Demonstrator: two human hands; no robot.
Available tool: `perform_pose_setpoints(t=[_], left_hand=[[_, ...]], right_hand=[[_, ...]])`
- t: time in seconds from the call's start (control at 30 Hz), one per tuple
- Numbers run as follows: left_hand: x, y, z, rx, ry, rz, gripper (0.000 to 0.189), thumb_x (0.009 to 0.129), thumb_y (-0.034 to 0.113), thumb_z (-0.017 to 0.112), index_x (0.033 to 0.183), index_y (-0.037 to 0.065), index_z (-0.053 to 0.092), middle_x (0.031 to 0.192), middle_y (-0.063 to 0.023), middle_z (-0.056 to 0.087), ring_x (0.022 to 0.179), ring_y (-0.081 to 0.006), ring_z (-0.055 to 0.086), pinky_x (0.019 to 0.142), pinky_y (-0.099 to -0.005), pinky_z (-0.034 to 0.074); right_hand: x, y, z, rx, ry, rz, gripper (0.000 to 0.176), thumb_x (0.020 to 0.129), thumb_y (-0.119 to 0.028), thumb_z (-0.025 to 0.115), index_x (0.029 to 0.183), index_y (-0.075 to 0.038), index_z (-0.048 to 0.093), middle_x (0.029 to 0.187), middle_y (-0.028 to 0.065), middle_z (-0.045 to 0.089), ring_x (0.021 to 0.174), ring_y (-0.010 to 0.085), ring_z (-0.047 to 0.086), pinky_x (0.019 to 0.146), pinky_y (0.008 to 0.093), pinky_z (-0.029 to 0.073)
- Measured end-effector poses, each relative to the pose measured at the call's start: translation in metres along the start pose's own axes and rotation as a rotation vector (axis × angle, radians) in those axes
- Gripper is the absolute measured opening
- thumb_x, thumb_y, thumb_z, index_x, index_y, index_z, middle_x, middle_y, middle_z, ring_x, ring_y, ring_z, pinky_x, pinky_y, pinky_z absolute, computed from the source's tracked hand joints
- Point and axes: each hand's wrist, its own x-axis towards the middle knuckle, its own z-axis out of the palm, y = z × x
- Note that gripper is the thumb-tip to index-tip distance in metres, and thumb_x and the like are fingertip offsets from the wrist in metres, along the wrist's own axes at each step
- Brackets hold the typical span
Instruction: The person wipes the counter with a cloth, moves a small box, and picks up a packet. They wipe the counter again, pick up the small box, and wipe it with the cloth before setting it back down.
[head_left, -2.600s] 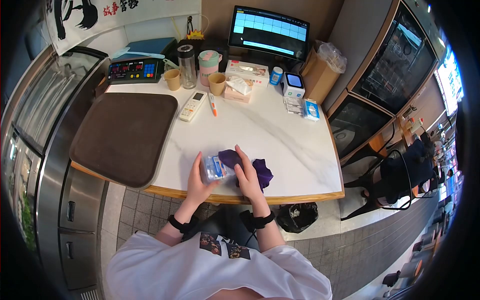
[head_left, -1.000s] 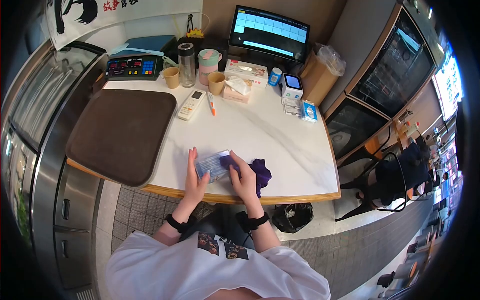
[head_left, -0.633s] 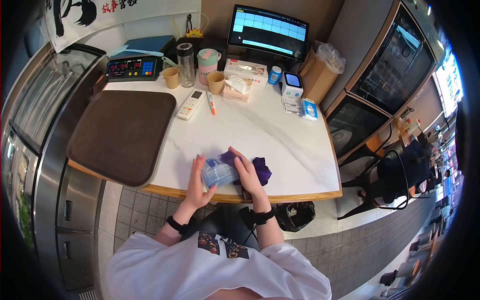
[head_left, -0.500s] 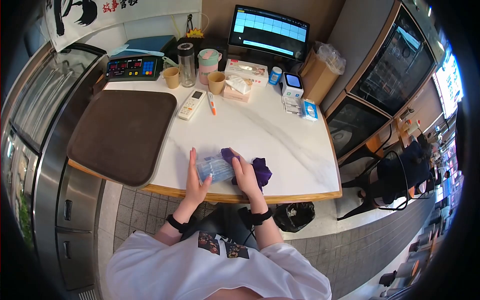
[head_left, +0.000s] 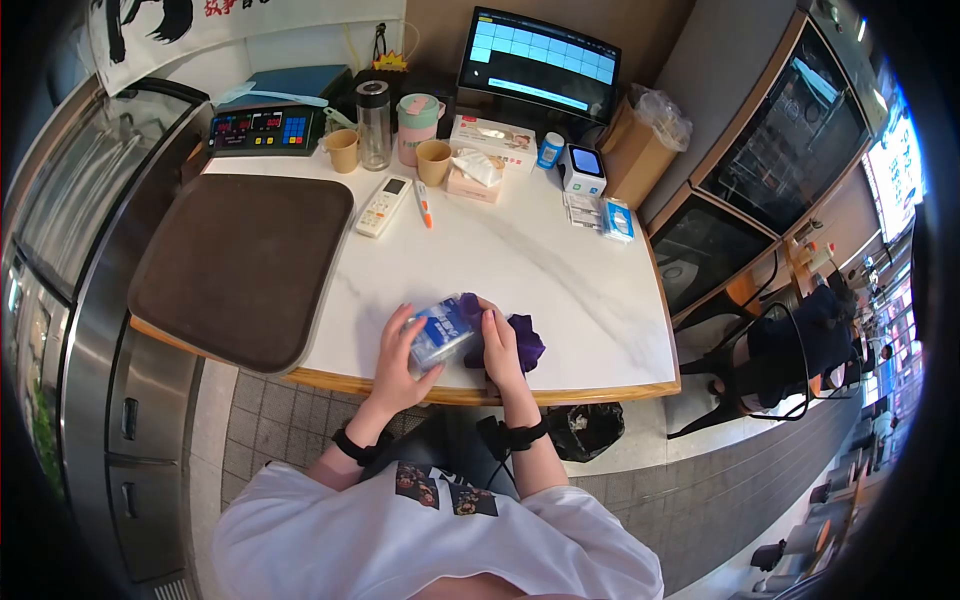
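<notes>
Cloth (head_left: 526, 343) clamped in right hand (head_left: 501, 347) touches pack (head_left: 440, 332) clasped in left hand (head_left: 401, 366); likely wiping, next calling for a steady turn.

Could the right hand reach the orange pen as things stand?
Probably yes: nothing stands between the right hand and the pen across the tabletop, though that hand may first need to release the purple cloth.
</notes>
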Motion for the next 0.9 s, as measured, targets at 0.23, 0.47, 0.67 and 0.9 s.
perform_pose_setpoints(t=[0.23,0.47,0.67,0.9], left_hand=[[-0.01,-0.002,0.001,0.115,-0.065,0.153,0.074,0.065,0.008,0.074,0.13,0.011,0.039,0.141,-0.0212,0.023,0.13,-0.0425,0.025,0.105,-0.0502,0.027],[-0.017,-0.006,0.004,0.136,-0.049,0.125,0.081,0.064,0.008,0.075,0.133,0.012,0.034,0.141,-0.0246,0.021,0.13,-0.045,0.024,0.104,-0.0512,0.028],[-0.009,-0.005,0.011,0.091,0.007,0.064,0.094,0.06,0.01,0.079,0.137,0.009,0.024,0.141,-0.0253,0.021,0.13,-0.0446,0.024,0.104,-0.0482,0.029],[-0.003,-0.003,0.011,0.001,0.062,-0.108,0.106,0.057,0.011,0.082,0.139,0.002,0.016,0.14,-0.0229,0.024,0.13,-0.0379,0.027,0.105,-0.0439,0.029]], right_hand=[[0.005,0.0,-0.004,0.086,-0.109,-0.009,0.037,0.096,-0.02,0.041,0.127,0.001,0.047,0.122,0.0118,0.054,0.114,0.0166,0.047,0.098,0.028,0.035],[0.004,-0.005,-0.001,0.004,-0.089,0.051,0.032,0.092,-0.01,0.049,0.123,-0.001,0.053,0.114,0.009,0.059,0.103,0.0125,0.053,0.09,0.0255,0.041],[0.001,-0.009,0.0,-0.025,0.023,-0.027,0.031,0.089,0.0,0.049,0.119,-0.001,0.055,0.115,0.01,0.06,0.106,0.0142,0.055,0.092,0.0268,0.041],[-0.005,-0.009,0.002,-0.081,0.025,-0.078,0.031,0.088,0.001,0.049,0.119,-0.001,0.055,0.118,0.012,0.059,0.112,0.0201,0.054,0.096,0.0293,0.04]])
